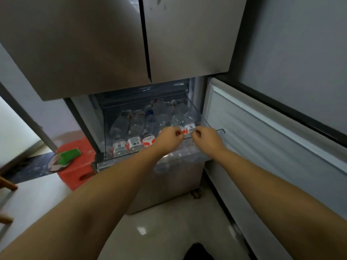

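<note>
A clear plastic freezer drawer (218, 131) stands pulled out below the fridge's two upper doors. It holds several clear water bottles (134, 128) with red and white labels, lying packed side by side. My left hand (168, 138) and my right hand (205, 137) sit close together at the drawer's front rim, fingers curled over the edge. Both forearms reach in from the bottom of the head view.
The lower right fridge door (272, 136) is swung open at the right. A red plastic stool (78, 166) stands left of the fridge, with a green object (68, 155) on a plate on top. Glossy pale floor tiles (159, 222) lie below. Wooden furniture legs (7, 184) show at far left.
</note>
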`<state>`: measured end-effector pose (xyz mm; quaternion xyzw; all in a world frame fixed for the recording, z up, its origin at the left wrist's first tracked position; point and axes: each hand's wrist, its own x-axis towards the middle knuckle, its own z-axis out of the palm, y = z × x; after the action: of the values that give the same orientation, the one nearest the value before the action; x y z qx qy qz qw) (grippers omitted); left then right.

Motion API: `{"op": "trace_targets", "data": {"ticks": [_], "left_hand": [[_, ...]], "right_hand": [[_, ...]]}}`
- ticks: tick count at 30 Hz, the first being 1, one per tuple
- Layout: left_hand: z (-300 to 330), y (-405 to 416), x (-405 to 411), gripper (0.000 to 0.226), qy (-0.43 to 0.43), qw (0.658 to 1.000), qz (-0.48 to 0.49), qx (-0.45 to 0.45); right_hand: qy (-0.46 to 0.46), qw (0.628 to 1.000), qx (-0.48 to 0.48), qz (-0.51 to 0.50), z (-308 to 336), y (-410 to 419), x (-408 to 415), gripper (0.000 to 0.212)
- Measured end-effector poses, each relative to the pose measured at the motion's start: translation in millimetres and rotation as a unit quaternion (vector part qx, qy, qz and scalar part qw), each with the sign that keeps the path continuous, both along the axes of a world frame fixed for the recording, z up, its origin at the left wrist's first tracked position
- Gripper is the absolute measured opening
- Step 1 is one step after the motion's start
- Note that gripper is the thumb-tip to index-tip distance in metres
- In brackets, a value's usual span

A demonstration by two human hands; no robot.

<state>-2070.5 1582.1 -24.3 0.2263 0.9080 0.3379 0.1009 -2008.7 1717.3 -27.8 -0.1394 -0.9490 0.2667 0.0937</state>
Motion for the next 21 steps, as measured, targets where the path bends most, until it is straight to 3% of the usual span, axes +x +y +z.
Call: {"op": "trace_targets", "data": {"ticks": [3,6,9,12,13,16,17,19,21], "left_hand": [[-7.4,28.6,-48.7,0.016,-0.079,0.996,0.025,0.028],[-23.9,38.5,-79.5,0.014,-0.193,0.977,0.077,0.046],[-48.3,44.7,-117.0,0.026,-0.25,0.955,0.157,0.044],[-66.6,46.7,-153.7,0.047,-0.276,0.915,0.271,0.113],[-75.3,46.9,-166.1,0.063,-0.296,0.893,0.306,0.146],[-103.9,46.7,-197.3,0.106,-0.361,0.825,0.375,0.221],[-97.9,49.3,-198.1,0.1,-0.389,0.792,0.389,0.264],[-92.6,55.4,-206.4,0.061,-0.401,0.733,0.413,0.362],[-100.2,63.4,-213.5,0.046,-0.406,0.691,0.441,0.404]], "right_hand": [[0.008,0.999,-0.03,-0.006,-3.9,34.5,-55.1,0.025],[-0.043,0.994,-0.102,-0.016,-12.5,54.5,-96.0,0.024],[-0.135,0.98,-0.148,-0.013,-27.1,67.9,-136.4,0.025],[-0.209,0.957,-0.202,0.001,-46.2,72.4,-174.9,0.027],[-0.228,0.937,-0.266,-0.009,-52.1,70.5,-183.8,0.031],[-0.245,0.827,-0.499,-0.09,-66.7,54.2,-206.6,0.044],[-0.232,0.793,-0.55,-0.118,-69.3,48.6,-214.5,0.047],[-0.209,0.74,-0.616,-0.17,-74.8,38.4,-229.5,0.046],[-0.2,0.728,-0.624,-0.203,-74.6,33.6,-235.1,0.04]]}}
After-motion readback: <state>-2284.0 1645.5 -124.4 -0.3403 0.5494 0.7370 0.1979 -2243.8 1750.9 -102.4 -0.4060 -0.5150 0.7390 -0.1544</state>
